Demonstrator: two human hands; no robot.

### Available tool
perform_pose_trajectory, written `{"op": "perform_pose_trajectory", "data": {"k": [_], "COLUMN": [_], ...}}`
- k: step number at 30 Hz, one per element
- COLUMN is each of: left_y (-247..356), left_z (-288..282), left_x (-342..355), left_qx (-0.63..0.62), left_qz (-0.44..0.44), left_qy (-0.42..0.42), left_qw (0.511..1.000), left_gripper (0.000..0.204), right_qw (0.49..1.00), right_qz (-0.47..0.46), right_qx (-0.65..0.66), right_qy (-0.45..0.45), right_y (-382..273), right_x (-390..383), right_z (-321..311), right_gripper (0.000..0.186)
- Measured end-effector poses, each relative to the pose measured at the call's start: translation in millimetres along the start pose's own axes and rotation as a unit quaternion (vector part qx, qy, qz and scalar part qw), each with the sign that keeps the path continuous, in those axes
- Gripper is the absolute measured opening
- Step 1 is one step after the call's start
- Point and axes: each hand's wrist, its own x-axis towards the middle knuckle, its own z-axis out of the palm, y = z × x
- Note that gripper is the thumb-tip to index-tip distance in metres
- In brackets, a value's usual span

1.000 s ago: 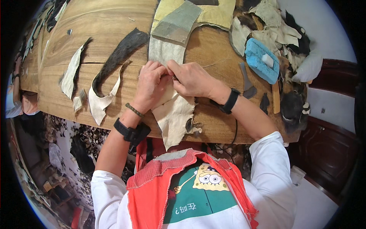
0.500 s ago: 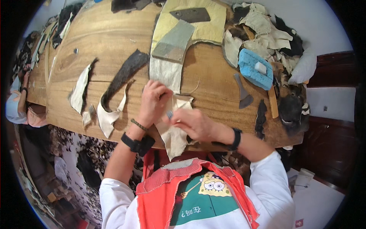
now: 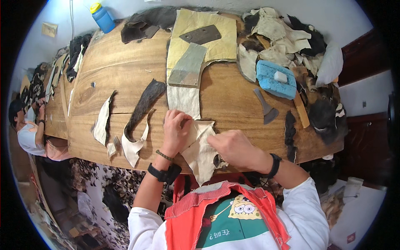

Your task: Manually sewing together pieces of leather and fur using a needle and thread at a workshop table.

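A pale piece of hide (image 3: 200, 160), skin side up, lies at the table's front edge, its pointed end hanging toward me. My left hand (image 3: 176, 129) is closed in a pinch at its upper left edge, where it meets a longer pale hide strip (image 3: 183, 102). My right hand (image 3: 234, 146) is closed at the piece's right edge; what its fingers hold, if anything, is hidden. A clear slab (image 3: 188, 66) lies across the strip. Beyond it, a dark flat plate with holes (image 3: 201, 35) rests on a yellowish pattern sheet (image 3: 225, 41).
Fur scraps (image 3: 143, 106) lie to the left. On the right are a dark flared blade (image 3: 266, 109), a blue sponge-like block (image 3: 266, 83), a wooden stick (image 3: 301, 110) and heaped hides (image 3: 279, 29). A blue bottle (image 3: 102, 18) stands far left; another person (image 3: 31, 133) works at the left edge.
My right hand has moved right, away from my left hand, to the piece's right edge. A small grey thing seen at its fingers before no longer shows. The view has shifted.
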Motion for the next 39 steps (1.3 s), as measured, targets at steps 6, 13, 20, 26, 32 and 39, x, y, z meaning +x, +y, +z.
{"op": "perform_pose_trajectory", "data": {"k": [6,13,20,26,32,39], "left_y": [1.3,7.4,7.8,1.5,10.9,2.7], "left_z": [-18.9,-7.2,0.8,-6.8,-28.9,-11.3], "left_x": [-2.3,13.5,25.8,21.7,-4.9,13.1], "left_qx": [-0.047,0.088,0.118,0.034,-0.135,0.082], "left_qz": [0.097,-0.047,-0.019,-0.031,-0.003,0.018], "left_qy": [-0.082,-0.061,-0.139,-0.123,-0.111,-0.076], "left_qw": [0.991,0.993,0.983,0.991,0.985,0.994], "left_gripper": [0.021,0.009,0.009,0.002,0.026,0.01], "right_qw": [0.92,0.961,0.989,0.995,0.902,0.983], "right_qz": [0.164,0.216,0.12,-0.031,0.243,0.152], "right_qx": [0.355,0.171,0.04,0.026,0.354,0.088], "right_qy": [0.009,-0.005,0.076,-0.088,-0.05,0.044], "right_y": [25.5,37.7,21.2,-1.0,41.0,32.9], "right_x": [57.6,50.8,37.6,24.6,61.3,48.0], "right_z": [4.6,33.9,35.7,15.7,24.8,44.3], "right_gripper": [0.018,0.022,0.017,0.016,0.021,0.023]}}
